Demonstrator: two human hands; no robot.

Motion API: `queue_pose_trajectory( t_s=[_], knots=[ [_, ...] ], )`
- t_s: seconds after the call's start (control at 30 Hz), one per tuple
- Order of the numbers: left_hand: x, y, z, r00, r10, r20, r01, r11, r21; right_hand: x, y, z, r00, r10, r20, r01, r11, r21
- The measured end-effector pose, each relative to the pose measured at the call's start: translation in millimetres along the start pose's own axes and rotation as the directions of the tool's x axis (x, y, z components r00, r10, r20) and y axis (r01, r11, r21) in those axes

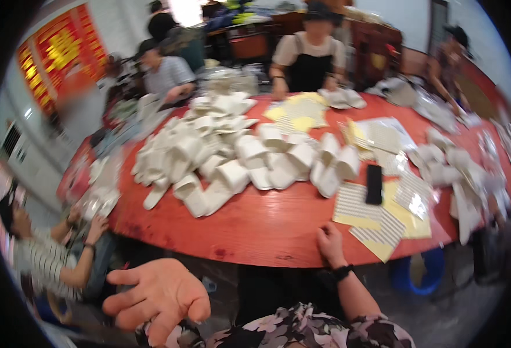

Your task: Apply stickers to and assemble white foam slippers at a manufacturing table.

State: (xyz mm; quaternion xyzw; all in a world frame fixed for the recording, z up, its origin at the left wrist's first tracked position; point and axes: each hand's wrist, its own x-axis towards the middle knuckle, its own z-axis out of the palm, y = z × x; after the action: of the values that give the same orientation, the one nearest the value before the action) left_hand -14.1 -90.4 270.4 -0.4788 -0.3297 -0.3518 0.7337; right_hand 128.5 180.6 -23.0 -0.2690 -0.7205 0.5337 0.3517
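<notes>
Both your hands look free of goods: the left hand [156, 296] is spread palm-up in front of the table [267, 232], touching none of the slippers, while the right hand [330, 240] is curled in loosely at the table's near edge, and nothing shows in it. The off-white slippers [180, 148] lie in a large, loose heap at the middle and left of the table. A few at its near and right side sit more apart, including a pair [346, 162] between the heap and the sheets. Judging by that heap, much handling is left; you cannot tell from here whether any slipper is finished.

The striped sheets [357, 203] on yellow backing lie overlapping beyond your right hand, with a black phone [374, 184] on top, which covers part of them and would need lifting away. More white slippers [429, 156] crowd the right side among clear plastic. To your left, a co-worker [52, 249] handles a clear plastic bag [100, 200]; across from you, another worker [309, 58] has a hand by some slippers. A blue ring-shaped object [402, 278] shows below the table edge.
</notes>
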Motion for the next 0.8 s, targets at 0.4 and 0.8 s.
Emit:
queue_pose_trajectory(
  t_s=[0.4, 0.8],
  knots=[
    [-210.6, 133.1, -51.0, -0.215, -0.441, 0.872, 0.742, 0.507, 0.439, 38.0, -3.0, -173.8, 0.931, 0.289, -0.225, -0.225, 0.936, 0.271],
    [-234.5, 157.7, -56.3, -0.212, -0.521, 0.827, 0.511, 0.662, 0.548, 6.8, 97.8, -463.6, 0.232, 0.185, -0.955, -0.389, 0.918, 0.083]
  ],
)
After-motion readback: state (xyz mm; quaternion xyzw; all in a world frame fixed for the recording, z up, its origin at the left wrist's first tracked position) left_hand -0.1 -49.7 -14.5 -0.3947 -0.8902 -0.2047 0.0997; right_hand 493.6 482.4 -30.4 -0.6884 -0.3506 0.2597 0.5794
